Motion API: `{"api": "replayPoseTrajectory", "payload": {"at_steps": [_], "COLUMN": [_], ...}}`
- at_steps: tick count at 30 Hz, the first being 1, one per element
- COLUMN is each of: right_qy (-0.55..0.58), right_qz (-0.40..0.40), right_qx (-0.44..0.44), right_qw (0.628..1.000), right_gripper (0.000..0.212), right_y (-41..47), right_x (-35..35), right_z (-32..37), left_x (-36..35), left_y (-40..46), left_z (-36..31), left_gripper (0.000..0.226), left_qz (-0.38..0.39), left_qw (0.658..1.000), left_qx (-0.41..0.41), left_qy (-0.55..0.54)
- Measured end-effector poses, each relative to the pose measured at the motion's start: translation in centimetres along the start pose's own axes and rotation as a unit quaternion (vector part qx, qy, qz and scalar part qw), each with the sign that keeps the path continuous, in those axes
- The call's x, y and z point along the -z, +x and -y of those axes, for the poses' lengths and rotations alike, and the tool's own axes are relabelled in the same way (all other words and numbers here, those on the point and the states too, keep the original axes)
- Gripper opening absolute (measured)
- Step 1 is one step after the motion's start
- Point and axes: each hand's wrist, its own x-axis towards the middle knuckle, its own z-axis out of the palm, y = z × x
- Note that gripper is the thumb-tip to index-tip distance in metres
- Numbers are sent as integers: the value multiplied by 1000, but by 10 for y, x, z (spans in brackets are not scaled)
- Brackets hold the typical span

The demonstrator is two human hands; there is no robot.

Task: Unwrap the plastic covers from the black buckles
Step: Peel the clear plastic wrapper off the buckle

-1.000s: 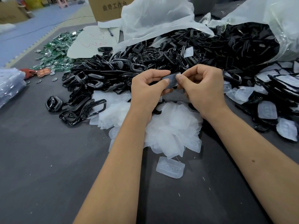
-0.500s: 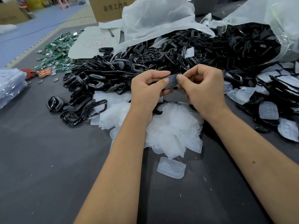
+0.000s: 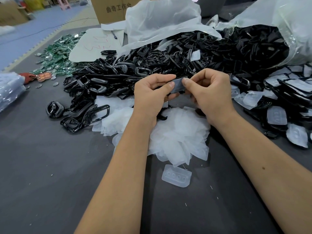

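Both hands hold one wrapped black buckle (image 3: 179,85) above the table's middle. My left hand (image 3: 152,93) pinches its left end, thumb on top. My right hand (image 3: 209,92) pinches the translucent plastic cover at the buckle's right end. A mound of peeled plastic covers (image 3: 177,137) lies just below the hands. A big heap of bare black buckles (image 3: 143,68) spreads behind them. Wrapped buckles (image 3: 287,92) are stacked at the right.
One loose cover (image 3: 176,175) lies on the dark grey table (image 3: 50,166) near me. A clear bag of buckles (image 3: 270,39) sits back right. Green circuit boards (image 3: 59,53) and a cardboard box (image 3: 109,9) are at the back left, folded plastic (image 3: 8,90) at the left edge.
Hardly anything has changed; both hands stay pinched on the wrapped buckle, with only slight finger shifts at the cover.
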Motion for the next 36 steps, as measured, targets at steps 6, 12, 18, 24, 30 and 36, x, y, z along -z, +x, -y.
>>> {"api": "replayPoseTrajectory", "payload": {"at_steps": [6, 12, 18, 24, 30, 36], "right_qy": [89, 103, 90, 96, 93, 96], "right_qz": [37, 84, 79, 83, 90, 116], "right_qx": [-65, -91, -73, -67, -63, -62], "right_qw": [993, 987, 990, 990, 990, 987], "right_gripper": [20, 8, 10, 11, 23, 23], "right_y": [3, 7, 5, 4, 5, 5], "right_x": [3, 5, 4, 5, 4, 5], "right_z": [0, -2, -1, -1, -3, -3], "left_x": [1, 1, 1, 0, 0, -1], "left_y": [2, 1, 1, -1, -1, -2], "left_z": [-1, 0, 0, 0, 1, 0], "left_gripper": [17, 18, 18, 12, 20, 18], "left_qz": [-5, 3, 7, 5, 9, 7], "left_qw": [1000, 1000, 1000, 1000, 1000, 1000], "left_qx": [17, 12, 19, 18, 5, 15], "left_qy": [-10, -2, -8, -7, 7, 4]}}
